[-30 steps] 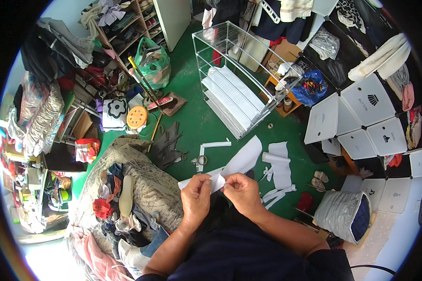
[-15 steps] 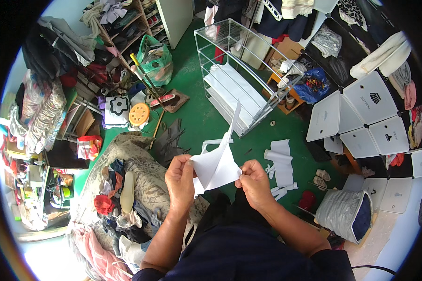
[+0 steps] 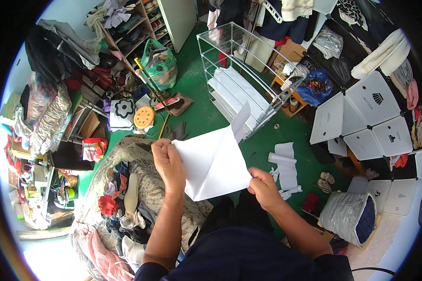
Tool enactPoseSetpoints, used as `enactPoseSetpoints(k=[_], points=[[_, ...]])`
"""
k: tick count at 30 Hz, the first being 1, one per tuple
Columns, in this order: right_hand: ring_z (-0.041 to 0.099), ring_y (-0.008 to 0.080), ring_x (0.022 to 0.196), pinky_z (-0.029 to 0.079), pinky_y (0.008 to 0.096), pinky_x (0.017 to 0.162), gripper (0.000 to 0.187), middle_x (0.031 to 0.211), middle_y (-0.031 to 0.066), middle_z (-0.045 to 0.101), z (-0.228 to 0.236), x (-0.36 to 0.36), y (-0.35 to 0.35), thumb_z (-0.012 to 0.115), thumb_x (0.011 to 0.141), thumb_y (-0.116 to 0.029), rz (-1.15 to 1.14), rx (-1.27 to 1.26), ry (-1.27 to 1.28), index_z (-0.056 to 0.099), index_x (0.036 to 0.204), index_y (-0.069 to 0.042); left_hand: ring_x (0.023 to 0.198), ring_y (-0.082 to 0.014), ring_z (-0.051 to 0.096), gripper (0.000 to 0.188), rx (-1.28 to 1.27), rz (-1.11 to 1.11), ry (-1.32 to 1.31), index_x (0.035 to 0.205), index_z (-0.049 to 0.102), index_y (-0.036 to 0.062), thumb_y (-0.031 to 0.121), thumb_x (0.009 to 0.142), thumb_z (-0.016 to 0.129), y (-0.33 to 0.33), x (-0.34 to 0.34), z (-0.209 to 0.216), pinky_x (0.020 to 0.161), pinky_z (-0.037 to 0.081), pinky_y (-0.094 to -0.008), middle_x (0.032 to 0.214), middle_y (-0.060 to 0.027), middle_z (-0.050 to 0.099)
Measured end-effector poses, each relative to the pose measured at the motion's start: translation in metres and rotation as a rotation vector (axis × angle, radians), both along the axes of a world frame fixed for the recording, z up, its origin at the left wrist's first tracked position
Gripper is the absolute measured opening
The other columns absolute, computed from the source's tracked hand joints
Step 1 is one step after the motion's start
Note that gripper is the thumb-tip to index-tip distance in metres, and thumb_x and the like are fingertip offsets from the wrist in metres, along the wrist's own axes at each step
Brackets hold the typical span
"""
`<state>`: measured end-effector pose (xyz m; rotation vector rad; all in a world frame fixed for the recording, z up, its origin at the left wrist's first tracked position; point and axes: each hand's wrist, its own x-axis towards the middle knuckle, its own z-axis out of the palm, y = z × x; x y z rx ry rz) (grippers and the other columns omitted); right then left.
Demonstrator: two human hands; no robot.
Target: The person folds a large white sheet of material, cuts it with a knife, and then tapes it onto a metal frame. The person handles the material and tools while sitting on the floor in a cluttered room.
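Note:
Between my hands is a white sheet of paper (image 3: 215,161), held up over my lap with a diagonal crease across it. A narrow strip rises from its upper right corner. My left hand (image 3: 168,161) pinches the left edge near the top. At the lower right corner, my right hand (image 3: 263,186) is closed on the paper, thumb and fingers together. On the floor to the right lie a partly rolled white paper (image 3: 285,164) and several torn strips (image 3: 289,192).
Ahead stands a metal rack (image 3: 248,65) with white sheets on its lower shelf. At left, a patterned cover (image 3: 126,154) bears clothes and a shoe insole (image 3: 132,192). White cube cabinets (image 3: 370,105) line the right; a green bag (image 3: 158,65) and yellow round stool (image 3: 144,117) stand far left.
My hands have moved apart, the left one further left. The sheet has opened out wider and flatter between them.

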<state>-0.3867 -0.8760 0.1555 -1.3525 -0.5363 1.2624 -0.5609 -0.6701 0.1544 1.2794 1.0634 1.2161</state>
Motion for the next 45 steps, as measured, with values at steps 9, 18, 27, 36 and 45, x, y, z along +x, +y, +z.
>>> enactPoseSetpoints(k=[9,18,27,36,45], points=[[0.039,0.0068,0.058,0.029,0.0287,0.052,0.017,0.064,-0.0033,0.045,-0.038,0.016,-0.027,0.048,0.084,0.000,-0.165,-0.233,-0.071,0.049,0.067,-0.006,0.061,-0.0025,0.035,0.010,0.265,0.170,0.186,0.108,0.053,0.0016,0.001,0.103,0.044,0.067,-0.019,-0.007,0.053,0.030,-0.0228,0.074,0.0051,0.045],[0.042,0.0083,0.056,0.032,0.0270,0.051,0.015,0.065,-0.0007,0.050,-0.070,0.090,-0.092,0.048,0.086,-0.004,-0.428,-0.364,-0.201,0.059,0.077,-0.003,0.065,-0.0054,0.043,0.015,0.331,0.329,0.293,0.107,0.060,0.0027,0.007,0.099,0.048,0.131,-0.034,0.008,0.058,0.037,-0.0241,0.078,0.0025,0.053],[0.041,0.0097,0.054,0.031,0.0268,0.051,0.023,0.067,-0.0013,0.050,-0.087,0.159,-0.175,0.047,0.089,-0.003,-0.732,-0.509,-0.173,0.069,0.094,0.001,0.069,-0.0096,0.054,0.017,0.283,0.430,0.103,0.110,0.057,0.0024,0.004,0.097,0.048,0.181,-0.032,0.020,0.064,0.047,-0.0252,0.081,-0.0012,0.059],[0.043,0.0114,0.055,0.032,0.0279,0.048,0.016,0.071,-0.0001,0.050,-0.116,0.217,-0.283,0.050,0.088,-0.007,-0.990,-0.691,-0.233,0.065,0.088,-0.002,0.084,-0.0176,0.063,0.019,0.215,0.427,0.026,0.112,0.058,0.0001,0.003,0.094,0.055,0.242,-0.046,0.007,0.074,0.054,-0.0319,0.099,-0.0084,0.064],[0.050,0.0186,0.060,0.038,0.0357,0.050,0.019,0.075,0.0074,0.054,-0.147,0.276,-0.414,0.050,0.094,-0.012,-1.159,-1.034,-0.251,0.065,0.096,-0.001,0.093,-0.0256,0.066,0.021,0.151,0.522,0.189,0.116,0.061,0.0008,0.005,0.098,0.052,0.284,-0.041,0.026,0.082,0.057,-0.0388,0.109,-0.0133,0.067]])
